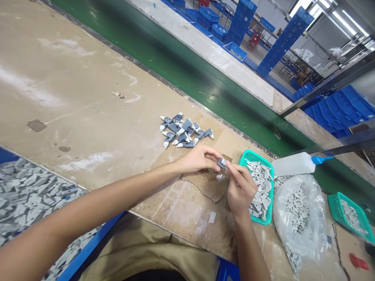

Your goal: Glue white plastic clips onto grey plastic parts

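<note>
Above a piece of torn cardboard (212,190), my two hands meet at a small grey and white plastic part (222,163). My left hand (202,158) pinches it from the left with thumb and fingers. From the other side, the fingertips of my right hand (240,187) are closed on the same part, hiding some of it. Just beyond my left hand lies a loose pile of dark grey and white plastic pieces (184,130). Beside my right hand stands a green basket (271,195) filled with light grey pieces.
A white bottle with a blue nozzle (295,164) lies behind a clear plastic bag (315,218) of small parts. Another green basket (335,205) sits at far right, near a red object (359,261). A blue bin (84,248) of grey pieces is at lower left. A green conveyor belt (164,64) runs behind.
</note>
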Demonstrator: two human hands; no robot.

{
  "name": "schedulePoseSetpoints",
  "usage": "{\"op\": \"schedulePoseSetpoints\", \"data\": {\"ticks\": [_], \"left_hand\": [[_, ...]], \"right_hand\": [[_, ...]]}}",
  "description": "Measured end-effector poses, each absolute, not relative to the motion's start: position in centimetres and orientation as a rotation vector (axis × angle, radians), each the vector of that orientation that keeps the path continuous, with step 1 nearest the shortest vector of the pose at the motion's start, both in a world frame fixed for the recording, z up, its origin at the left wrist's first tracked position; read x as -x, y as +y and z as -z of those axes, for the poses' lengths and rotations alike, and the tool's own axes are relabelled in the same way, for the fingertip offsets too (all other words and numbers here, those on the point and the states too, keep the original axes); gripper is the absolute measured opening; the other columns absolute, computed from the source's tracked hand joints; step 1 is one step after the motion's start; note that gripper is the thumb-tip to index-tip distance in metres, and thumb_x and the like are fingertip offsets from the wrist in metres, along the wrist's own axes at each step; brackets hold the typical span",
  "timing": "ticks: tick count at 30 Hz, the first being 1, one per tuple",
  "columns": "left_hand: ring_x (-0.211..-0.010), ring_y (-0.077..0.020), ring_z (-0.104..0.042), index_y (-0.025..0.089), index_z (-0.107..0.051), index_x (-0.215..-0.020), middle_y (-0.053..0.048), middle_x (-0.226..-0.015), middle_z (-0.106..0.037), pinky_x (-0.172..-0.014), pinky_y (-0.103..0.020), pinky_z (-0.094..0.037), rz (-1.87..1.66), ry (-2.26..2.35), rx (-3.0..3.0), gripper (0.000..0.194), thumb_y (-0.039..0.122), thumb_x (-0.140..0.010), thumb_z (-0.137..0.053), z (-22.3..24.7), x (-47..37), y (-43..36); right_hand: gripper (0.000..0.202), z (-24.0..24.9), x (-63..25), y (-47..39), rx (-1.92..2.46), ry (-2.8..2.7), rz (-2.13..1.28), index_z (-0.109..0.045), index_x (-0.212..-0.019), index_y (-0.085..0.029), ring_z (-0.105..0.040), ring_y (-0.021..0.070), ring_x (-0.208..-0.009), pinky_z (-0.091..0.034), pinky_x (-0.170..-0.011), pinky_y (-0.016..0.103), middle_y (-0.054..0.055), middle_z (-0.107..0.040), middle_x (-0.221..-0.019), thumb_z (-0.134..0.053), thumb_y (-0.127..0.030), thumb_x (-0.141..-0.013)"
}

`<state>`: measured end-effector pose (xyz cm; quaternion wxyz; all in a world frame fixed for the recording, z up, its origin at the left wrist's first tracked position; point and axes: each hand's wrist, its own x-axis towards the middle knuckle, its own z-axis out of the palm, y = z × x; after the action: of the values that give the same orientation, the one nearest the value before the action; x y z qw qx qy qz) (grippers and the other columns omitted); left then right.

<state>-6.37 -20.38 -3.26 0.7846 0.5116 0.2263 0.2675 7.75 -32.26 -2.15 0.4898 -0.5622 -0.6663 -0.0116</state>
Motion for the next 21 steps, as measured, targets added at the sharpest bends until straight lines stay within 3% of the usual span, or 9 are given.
{"op": "schedulePoseSetpoints", "data": {"ticks": [5, 11, 21], "left_hand": [[-0.077, -0.0191, -0.071, 0.011, -0.074, -0.08, -0.006, -0.077, -0.074, -0.079, -0.027, -0.058, -0.668, 0.569, -1.186, 0.024, 0.011, -0.057, -0.082, 2.9, 6.5, -20.9], [-0.079, -0.0214, -0.072, 0.011, -0.077, -0.095, -0.009, -0.087, -0.075, -0.071, -0.026, -0.059, -0.673, 0.581, -1.276, 0.035, 0.02, -0.062, -0.083, 3.4, 6.7, -21.1], [-0.066, -0.0159, -0.067, 0.011, -0.078, -0.095, -0.009, -0.078, -0.074, -0.057, -0.02, -0.052, -0.615, 0.58, -1.291, 0.035, 0.02, -0.061, -0.08, 4.1, 6.8, -20.5]], "right_hand": [[0.059, 2.6, -7.9, -32.3, 1.387, -1.66, 0.053, -0.064, -0.128, -0.036, -0.066, 0.0166, -0.088, -0.054, -0.075, 0.031, 0.004, -0.068, -0.097, -0.043, 0.001, -0.088], [0.052, 2.6, -7.9, -32.1, 1.474, -1.664, -0.083, -0.067, -0.125, -0.033, -0.062, 0.0138, -0.076, -0.052, -0.066, 0.026, 0.002, -0.066, -0.085, -0.042, -0.004, -0.089], [0.051, 2.6, -8.3, -31.9, 1.43, -1.746, -0.201, -0.064, -0.129, -0.029, -0.06, 0.0136, -0.077, -0.049, -0.068, 0.025, 0.002, -0.06, -0.081, -0.042, -0.004, -0.09]]}}
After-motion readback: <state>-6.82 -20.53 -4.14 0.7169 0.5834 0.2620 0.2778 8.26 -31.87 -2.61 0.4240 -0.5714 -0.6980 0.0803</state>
